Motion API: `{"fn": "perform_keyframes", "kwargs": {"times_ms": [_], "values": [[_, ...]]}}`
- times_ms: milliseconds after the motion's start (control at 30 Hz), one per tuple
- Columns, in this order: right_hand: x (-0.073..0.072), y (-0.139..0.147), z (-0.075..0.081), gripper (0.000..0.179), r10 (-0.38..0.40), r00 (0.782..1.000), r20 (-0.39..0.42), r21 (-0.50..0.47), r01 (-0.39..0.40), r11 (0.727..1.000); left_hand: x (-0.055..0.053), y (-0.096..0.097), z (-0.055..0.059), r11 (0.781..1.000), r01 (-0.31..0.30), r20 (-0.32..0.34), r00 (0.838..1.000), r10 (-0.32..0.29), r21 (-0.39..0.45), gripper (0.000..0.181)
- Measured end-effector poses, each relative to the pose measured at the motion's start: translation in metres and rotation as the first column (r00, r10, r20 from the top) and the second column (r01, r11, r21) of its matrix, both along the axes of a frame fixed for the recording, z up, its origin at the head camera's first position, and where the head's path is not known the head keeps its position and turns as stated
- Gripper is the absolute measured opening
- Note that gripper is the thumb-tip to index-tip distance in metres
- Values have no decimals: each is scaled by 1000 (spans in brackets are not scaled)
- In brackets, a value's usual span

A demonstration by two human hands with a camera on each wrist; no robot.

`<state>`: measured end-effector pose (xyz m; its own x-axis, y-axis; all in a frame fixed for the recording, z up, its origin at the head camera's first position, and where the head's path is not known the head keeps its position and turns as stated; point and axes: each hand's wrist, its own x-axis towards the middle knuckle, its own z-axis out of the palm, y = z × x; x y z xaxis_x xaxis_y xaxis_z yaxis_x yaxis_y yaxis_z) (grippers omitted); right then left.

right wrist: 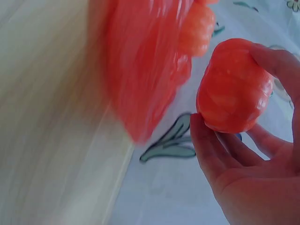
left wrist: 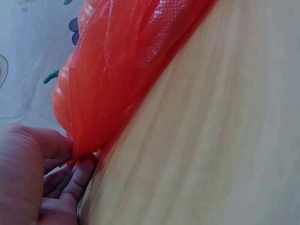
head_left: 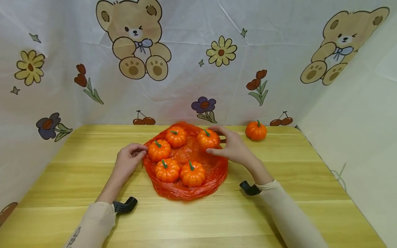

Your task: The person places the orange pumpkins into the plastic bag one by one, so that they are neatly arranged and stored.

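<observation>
A red plastic bag (head_left: 189, 153) lies spread on the table, its rim rolled round several small orange pumpkins with green stems. My left hand (head_left: 128, 160) pinches the left edge of the bag; the left wrist view shows thumb and fingers closed on the red film (left wrist: 93, 117). At the bag's right side, my right hand (head_left: 231, 146) grips one pumpkin (head_left: 208, 139) between thumb and fingers. In the right wrist view this pumpkin (right wrist: 234, 86) is held up apart from the bag (right wrist: 145, 70). Among those in the bag, one pumpkin (head_left: 159, 150) sits closest to the left hand.
Another orange pumpkin (head_left: 256, 130) stands alone at the back right of the wooden table (head_left: 173, 224). Behind the table hangs a white cloth (head_left: 183, 69) printed with bears and flowers. Black wrist mounts (head_left: 125, 205) show by both sleeves.
</observation>
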<state>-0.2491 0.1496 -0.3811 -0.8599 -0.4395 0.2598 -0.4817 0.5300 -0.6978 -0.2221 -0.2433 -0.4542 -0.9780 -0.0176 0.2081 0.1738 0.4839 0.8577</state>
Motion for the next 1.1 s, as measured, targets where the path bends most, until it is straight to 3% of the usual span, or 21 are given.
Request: {"fn": "perform_keyframes", "kwargs": {"times_ms": [467, 1100], "values": [[2, -50, -5, 72, 87, 996, 26, 93, -89, 992, -1, -1, -1, 1000, -13, 1, 1000, 13, -7, 16], [-3, -63, -17, 68, 133, 990, 41, 100, -136, 986, 0, 0, 1, 1000, -8, 14, 1000, 7, 10, 16]]}}
